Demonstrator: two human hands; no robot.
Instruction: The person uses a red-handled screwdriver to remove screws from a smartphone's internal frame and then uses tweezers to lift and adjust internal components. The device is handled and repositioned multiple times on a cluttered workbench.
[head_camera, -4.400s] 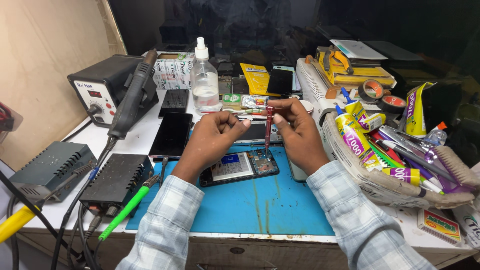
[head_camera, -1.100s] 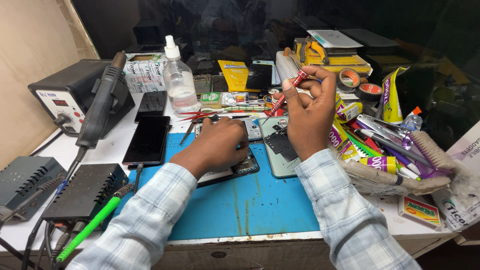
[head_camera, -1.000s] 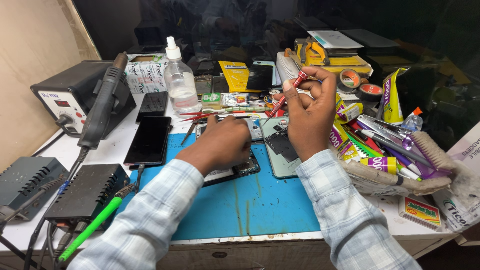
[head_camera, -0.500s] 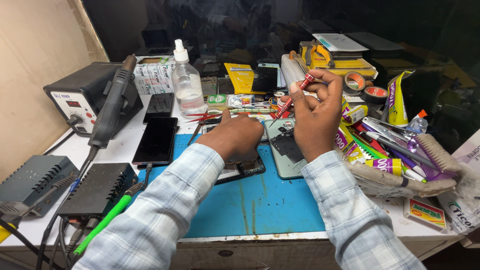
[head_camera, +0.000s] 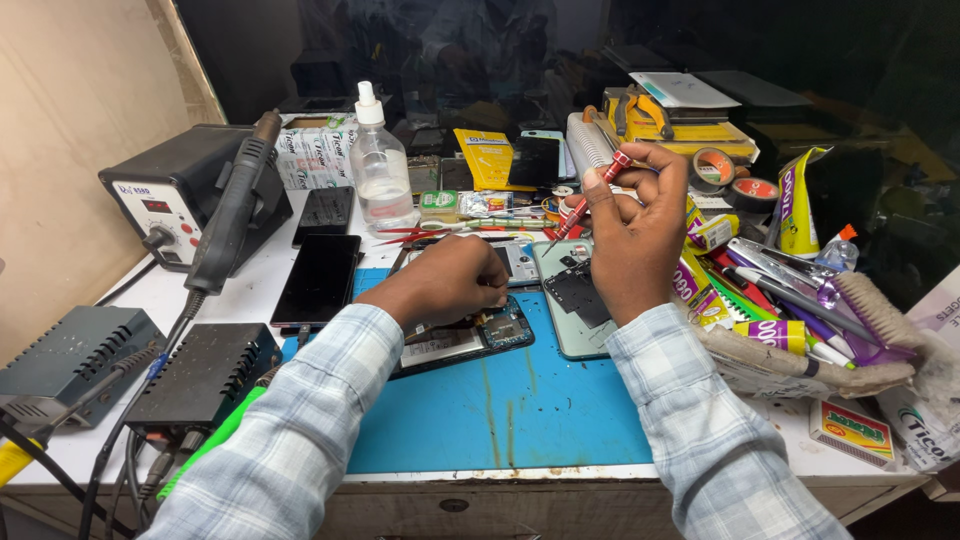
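Your left hand (head_camera: 455, 280) lies flat over the opened phone (head_camera: 470, 335) on the blue mat (head_camera: 500, 410), its fingers curled down onto the phone's upper end. That looks like a hold meant to keep the phone from sliding on the mat. Whether those fingers pinch some small part underneath, I cannot tell; the back of the hand hides them.

Your right hand (head_camera: 635, 240) is raised above the surface (head_camera: 250, 300), and its grip is pressed together on the red screwdriver (head_camera: 588, 200), thumb and fingertips pinching the upper shaft. The tool slants down to the left, its tip hanging in the air just above the phone's top edge, touching nothing that I can see. Holding it high on the shaft suggests you are turning or re-seating it in the fingers, not bearing down.

Just under that hand lies a pale green back cover (head_camera: 572, 305) with a dark plate on it, beside the phone and partly on the mat, close enough to reach. Red tweezers (head_camera: 430, 232) rest behind the phone. A dark phone (head_camera: 320, 278) lies face up to the left, clear of your working area.
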